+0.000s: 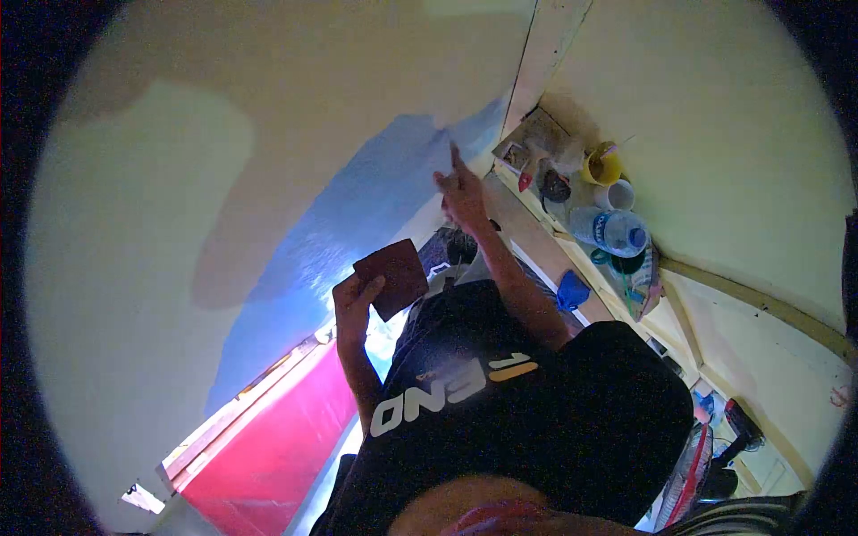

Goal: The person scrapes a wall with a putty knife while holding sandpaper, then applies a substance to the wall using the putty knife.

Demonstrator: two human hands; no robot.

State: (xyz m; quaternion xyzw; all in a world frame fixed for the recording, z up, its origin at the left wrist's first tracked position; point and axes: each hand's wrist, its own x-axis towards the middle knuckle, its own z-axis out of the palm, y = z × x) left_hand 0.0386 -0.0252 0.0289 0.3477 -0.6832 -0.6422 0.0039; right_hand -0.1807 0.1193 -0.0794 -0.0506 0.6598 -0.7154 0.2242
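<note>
My left hand (354,299) grips a dark reddish-brown square sheet that looks like sandpaper (393,278), with the thumb lying over its near corner. Up and to the right of it, my right hand (463,195) holds nothing that I can see. Its index finger points at the pale wall (179,196), while the other fingers are partly bent. The fingertip is at or close to a bluish patch (357,192) on that wall; contact cannot be made out. Below both arms is my black shirt (554,420) with white and orange lettering.
On a ledge to the right stand a yellow cup (602,166), a white cup (615,195) and a clear water bottle (612,230). A blue item (572,291) is nearer me. At lower left is a pink-red panel (277,438); at lower right, a fan (686,478).
</note>
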